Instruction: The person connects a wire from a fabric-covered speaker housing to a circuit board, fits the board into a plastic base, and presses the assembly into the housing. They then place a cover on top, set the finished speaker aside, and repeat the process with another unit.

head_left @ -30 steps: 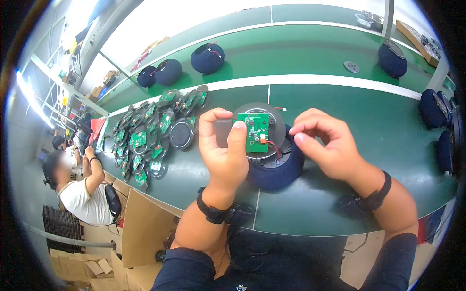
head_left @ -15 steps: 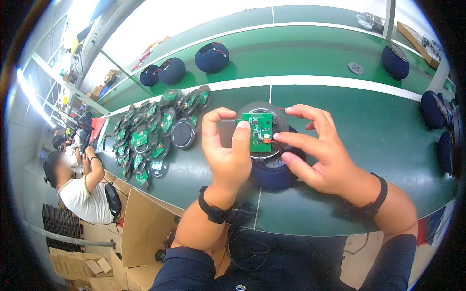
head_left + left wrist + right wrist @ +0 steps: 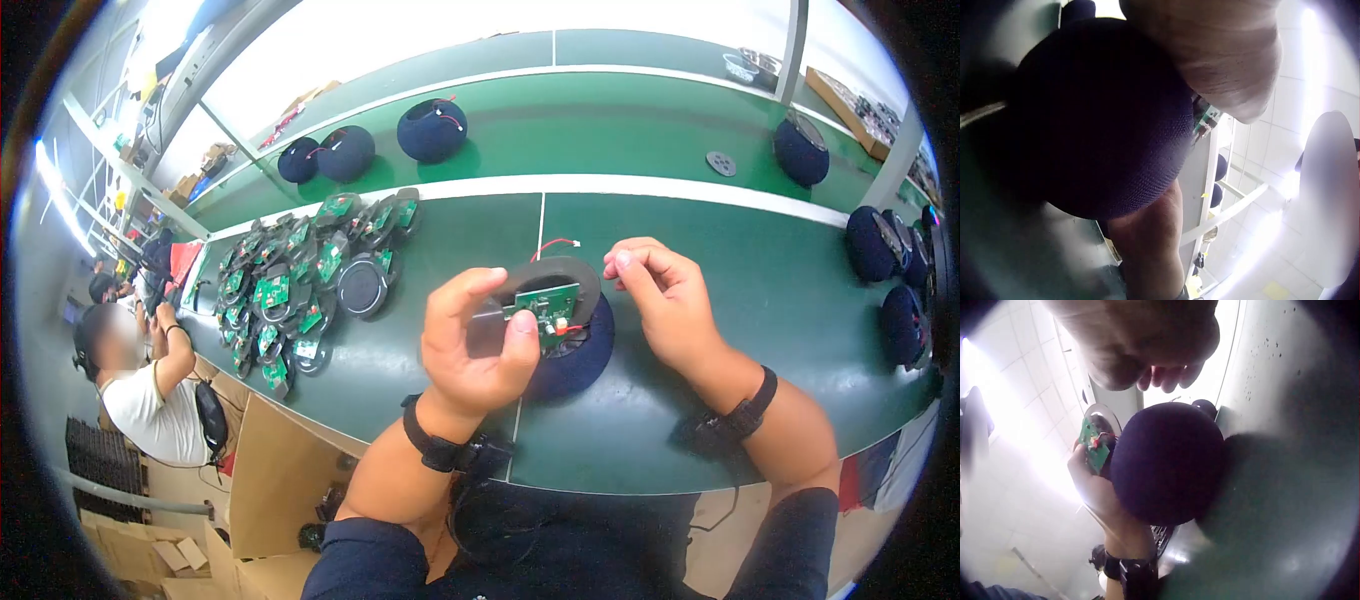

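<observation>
The left hand (image 3: 475, 345) grips a dark round plate by its edge, thumb in front; a green circuit board (image 3: 548, 305) is fixed on it, with a red-and-white plug and red wire. Behind and below the plate, a dark blue fabric ball (image 3: 580, 365) rests on the table; it fills much of the left wrist view (image 3: 1104, 119). The right hand (image 3: 665, 300) is raised to the right of the plate, thumb and forefinger tips together, with nothing visible between them. A second red wire with a white connector (image 3: 576, 243) sticks up behind the plate.
Many board-and-plate pieces (image 3: 272, 292) lie heaped at the left, beside a round black part (image 3: 362, 285). Fabric balls (image 3: 432, 130) stand on the back shelf (image 3: 600, 110) and at the right edge (image 3: 905, 325). Another person (image 3: 160, 400) works at far left; a cardboard box (image 3: 285, 480) stands below.
The left hand has tilted the plate and board. The right hand has drawn back from the plug to the right, its fingers bending inward. The head view has shifted slightly.
</observation>
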The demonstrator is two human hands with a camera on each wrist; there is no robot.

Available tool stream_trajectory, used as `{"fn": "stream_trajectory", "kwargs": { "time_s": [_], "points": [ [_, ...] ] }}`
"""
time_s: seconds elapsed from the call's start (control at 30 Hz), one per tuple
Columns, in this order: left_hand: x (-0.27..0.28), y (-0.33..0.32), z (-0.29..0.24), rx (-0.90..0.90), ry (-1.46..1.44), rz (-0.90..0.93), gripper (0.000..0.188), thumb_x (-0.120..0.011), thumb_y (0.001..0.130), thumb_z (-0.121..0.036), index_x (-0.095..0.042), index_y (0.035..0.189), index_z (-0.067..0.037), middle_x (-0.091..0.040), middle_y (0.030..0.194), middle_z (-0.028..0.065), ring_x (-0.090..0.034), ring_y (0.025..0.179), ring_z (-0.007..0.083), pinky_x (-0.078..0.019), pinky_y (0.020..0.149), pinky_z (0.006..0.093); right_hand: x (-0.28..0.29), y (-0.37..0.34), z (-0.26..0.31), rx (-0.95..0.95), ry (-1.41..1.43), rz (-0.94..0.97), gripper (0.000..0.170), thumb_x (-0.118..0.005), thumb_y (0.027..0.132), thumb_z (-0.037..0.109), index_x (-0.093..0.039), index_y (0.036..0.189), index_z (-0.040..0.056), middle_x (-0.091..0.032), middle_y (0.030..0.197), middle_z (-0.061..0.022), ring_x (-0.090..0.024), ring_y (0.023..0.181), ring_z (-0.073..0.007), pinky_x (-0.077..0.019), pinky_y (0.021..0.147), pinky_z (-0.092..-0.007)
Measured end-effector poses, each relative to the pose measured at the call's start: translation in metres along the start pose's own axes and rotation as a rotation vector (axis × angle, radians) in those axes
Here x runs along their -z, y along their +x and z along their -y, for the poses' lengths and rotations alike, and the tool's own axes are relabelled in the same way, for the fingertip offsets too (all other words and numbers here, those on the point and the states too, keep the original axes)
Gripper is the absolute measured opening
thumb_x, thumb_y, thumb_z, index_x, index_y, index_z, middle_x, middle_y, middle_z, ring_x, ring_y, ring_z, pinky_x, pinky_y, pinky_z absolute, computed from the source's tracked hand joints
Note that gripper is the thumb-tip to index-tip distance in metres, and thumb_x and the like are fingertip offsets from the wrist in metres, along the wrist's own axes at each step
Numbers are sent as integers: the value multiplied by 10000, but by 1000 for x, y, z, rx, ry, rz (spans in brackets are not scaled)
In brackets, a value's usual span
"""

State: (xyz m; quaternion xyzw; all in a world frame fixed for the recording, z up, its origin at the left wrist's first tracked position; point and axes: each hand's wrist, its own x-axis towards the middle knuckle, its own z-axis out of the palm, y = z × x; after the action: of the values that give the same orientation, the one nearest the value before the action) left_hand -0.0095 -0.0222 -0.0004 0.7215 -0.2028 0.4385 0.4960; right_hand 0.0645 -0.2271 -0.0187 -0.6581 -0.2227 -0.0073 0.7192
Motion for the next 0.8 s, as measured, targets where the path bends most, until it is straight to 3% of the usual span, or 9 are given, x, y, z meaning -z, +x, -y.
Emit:
{"fn": "stream_trajectory", "kwargs": {
  "time_s": [0.07,0.13,0.2,0.27,0.3,0.37,0.5,0.63,0.8],
  "points": [
    [1,-1,-2,0,-31,69,454,-669,842,-74,-492,1247,32,-606,1117,137,-621,961,180,-505,858,299,1,4,-8,-37,-4,-2,170,-614,989,128,-706,1017,-12,-694,972,-40,-636,906,-114,-507,867,-284],
    [-1,-4,7,-29,-93,45,452,-670,843,-68,-495,1248,29,-619,1101,135,-624,938,176,-511,846,296,0,8,-13,-233,-31,27,212,-615,998,153,-716,1022,-33,-719,974,-64,-649,876,-132,-520,837,-284],
    [-2,-5,9,-37,-109,74,449,-672,844,-63,-496,1248,22,-625,1085,133,-624,907,169,-514,833,296,-5,13,-10,-226,-140,-23,285,-596,1017,213,-725,1021,-41,-734,994,-83,-661,882,-140,-528,833,-295],
    [-5,-3,9,-31,-171,67,430,-661,852,-59,-505,1245,18,-610,1105,124,-610,924,158,-507,840,292,-5,23,-13,-305,-183,144,347,-569,1035,272,-703,1109,-39,-740,1028,-94,-677,933,-150,-531,844,-303],
    [-5,-2,10,-17,-190,51,417,-670,852,-19,-520,1237,32,-612,1125,132,-620,973,171,-513,870,300,-7,27,-15,-322,-56,174,378,-547,1047,301,-672,1194,-24,-736,1088,-89,-675,1000,-145,-515,878,-304],
    [-6,0,8,-10,-205,36,405,-679,852,21,-535,1229,46,-614,1145,141,-631,1022,183,-520,899,308,-11,36,-13,-297,67,165,365,-556,1044,296,-666,1210,-11,-730,1119,-87,-668,1032,-144,-503,903,-307],
    [-10,1,7,106,-135,-60,363,-634,889,-67,-531,1229,8,-566,1125,75,-552,930,121,-466,834,266,-24,42,1,-344,403,56,297,-592,1029,279,-685,1184,43,-719,1165,-71,-646,1089,-135,-472,954,-308],
    [-7,0,17,178,9,-109,306,-611,918,-74,-539,1208,-11,-558,1064,42,-525,896,104,-437,818,251,-22,36,5,-324,452,61,254,-616,1016,266,-695,1157,70,-724,1140,-63,-647,1081,-135,-476,930,-298],
    [-6,1,18,242,46,-96,271,-593,927,-54,-546,1192,-23,-565,1013,22,-517,898,89,-434,810,252,-18,30,8,-165,417,117,191,-621,1006,223,-700,1113,84,-730,1041,-33,-647,984,-118,-476,895,-296]
  ]
}}
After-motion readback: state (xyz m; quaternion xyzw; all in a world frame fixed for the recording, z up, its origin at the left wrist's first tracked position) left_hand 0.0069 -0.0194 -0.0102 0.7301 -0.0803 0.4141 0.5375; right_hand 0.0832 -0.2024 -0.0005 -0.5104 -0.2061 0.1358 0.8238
